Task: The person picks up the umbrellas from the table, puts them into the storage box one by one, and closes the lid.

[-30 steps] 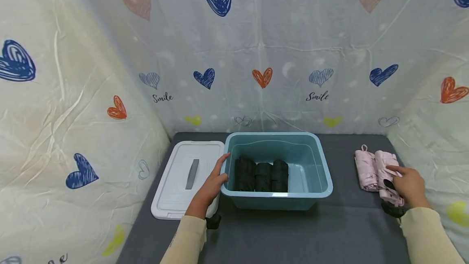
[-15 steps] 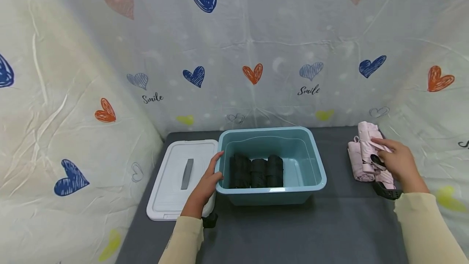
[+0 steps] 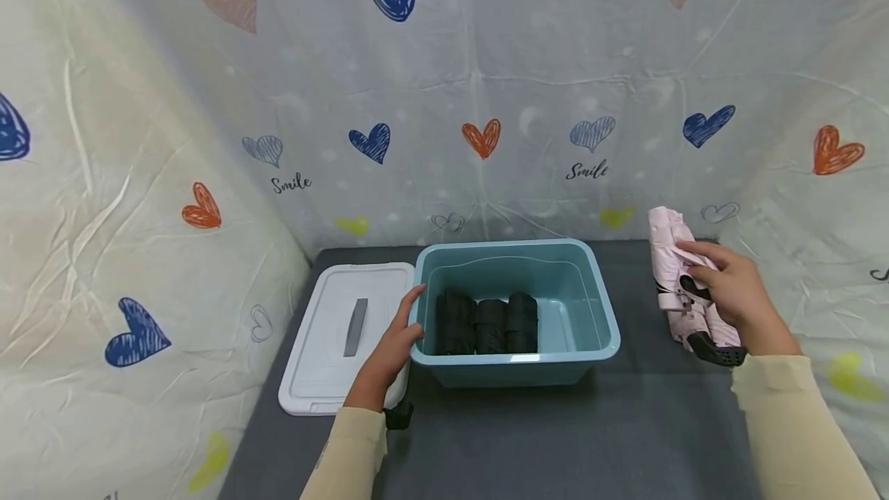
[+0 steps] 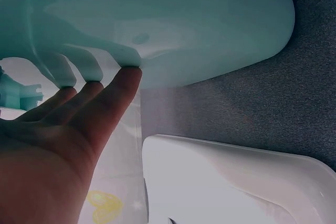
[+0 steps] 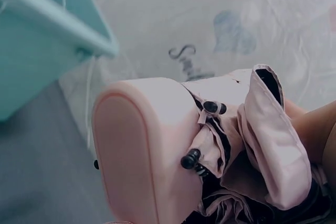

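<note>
The pink umbrella point(image 3: 663, 253) is clasped in the right hand's point(image 3: 736, 288) grip, right of the bin point(image 3: 514, 359). Three black rolls point(image 3: 489, 326) lie in the bin. The left hand's point(image 3: 389, 346) straight fingers touch its outside. Only the right-wrist view shows the umbrella's oval end face point(image 5: 126, 156).

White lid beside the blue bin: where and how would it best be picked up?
Probably by the grey handle, from above and the left: that narrow strip runs front to back along the middle of the white lid, with nothing over it, while the left hand covers part of its right side.
</note>
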`<action>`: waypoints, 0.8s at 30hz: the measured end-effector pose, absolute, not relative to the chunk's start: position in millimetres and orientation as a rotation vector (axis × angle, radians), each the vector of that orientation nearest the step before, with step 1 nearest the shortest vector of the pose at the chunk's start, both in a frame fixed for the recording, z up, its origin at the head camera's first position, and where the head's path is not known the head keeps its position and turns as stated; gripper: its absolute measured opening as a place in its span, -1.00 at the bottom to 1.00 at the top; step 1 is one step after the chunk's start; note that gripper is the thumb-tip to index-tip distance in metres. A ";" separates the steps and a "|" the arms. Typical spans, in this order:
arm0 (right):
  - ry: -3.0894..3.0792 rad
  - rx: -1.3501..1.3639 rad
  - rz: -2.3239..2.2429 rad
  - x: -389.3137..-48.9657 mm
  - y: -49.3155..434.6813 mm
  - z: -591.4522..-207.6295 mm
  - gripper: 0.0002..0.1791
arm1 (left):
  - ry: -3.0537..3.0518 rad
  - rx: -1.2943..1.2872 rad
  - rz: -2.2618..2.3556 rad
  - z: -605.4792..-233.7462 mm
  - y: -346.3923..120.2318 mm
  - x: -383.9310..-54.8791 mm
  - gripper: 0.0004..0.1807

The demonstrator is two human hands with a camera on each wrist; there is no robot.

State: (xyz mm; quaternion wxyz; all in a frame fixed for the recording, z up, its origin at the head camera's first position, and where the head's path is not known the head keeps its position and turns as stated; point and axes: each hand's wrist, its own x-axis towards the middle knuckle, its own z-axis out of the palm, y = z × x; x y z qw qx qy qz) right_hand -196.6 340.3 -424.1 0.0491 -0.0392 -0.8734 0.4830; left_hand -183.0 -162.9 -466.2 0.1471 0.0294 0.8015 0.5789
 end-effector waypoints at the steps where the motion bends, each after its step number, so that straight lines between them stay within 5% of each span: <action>1: -2.662 -0.110 1.479 -197.1 337.9 -422.5 -0.48 | 2.304 0.084 1.666 -466.0 -163.1 -182.7 -0.16; 24: -2.689 0.169 1.637 -209.2 276.0 -390.7 -0.50 | 2.333 0.078 1.706 -503.1 -171.0 -196.9 -0.17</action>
